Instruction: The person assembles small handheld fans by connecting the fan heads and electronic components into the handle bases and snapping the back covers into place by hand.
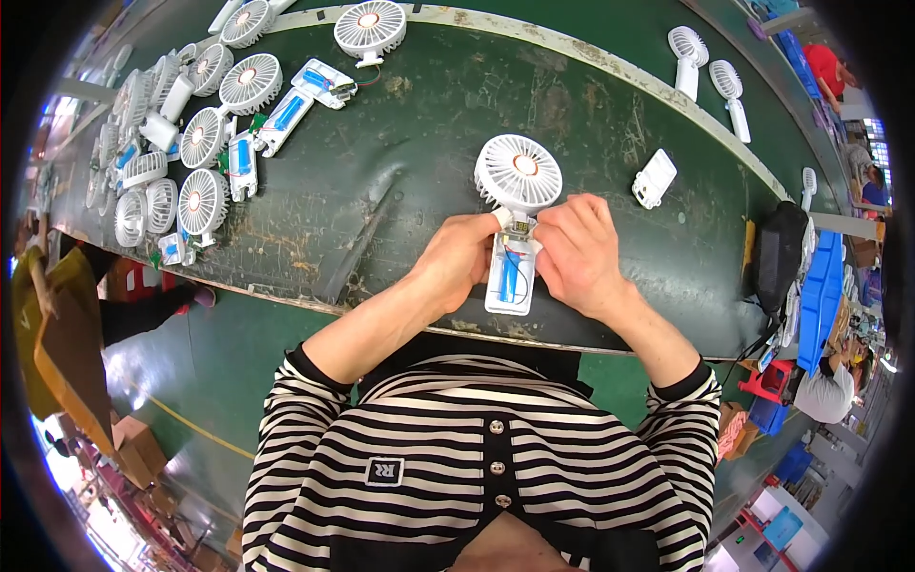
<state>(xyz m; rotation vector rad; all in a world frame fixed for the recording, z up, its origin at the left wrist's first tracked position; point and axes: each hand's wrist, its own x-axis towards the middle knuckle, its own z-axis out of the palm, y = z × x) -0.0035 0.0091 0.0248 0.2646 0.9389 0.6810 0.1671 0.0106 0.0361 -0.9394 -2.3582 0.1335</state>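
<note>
Handheld fan (519, 172)'s over the green table (591, 114) nr its near edge, btwn both hands: L hand (456, 257) pinching the neck from the left, R hand (581, 253) curled & bunched on the other side, tho can't tell exactly what it's got. Undersides of both hands are hidden, & the thin wires by the blue battery (509, 278) in the open handle are hard to make out tbh. Plenty of bare tabletop fwd, w/ other fans (203, 138) piled well left & a white casing piece (656, 177) apart on the right.
</note>
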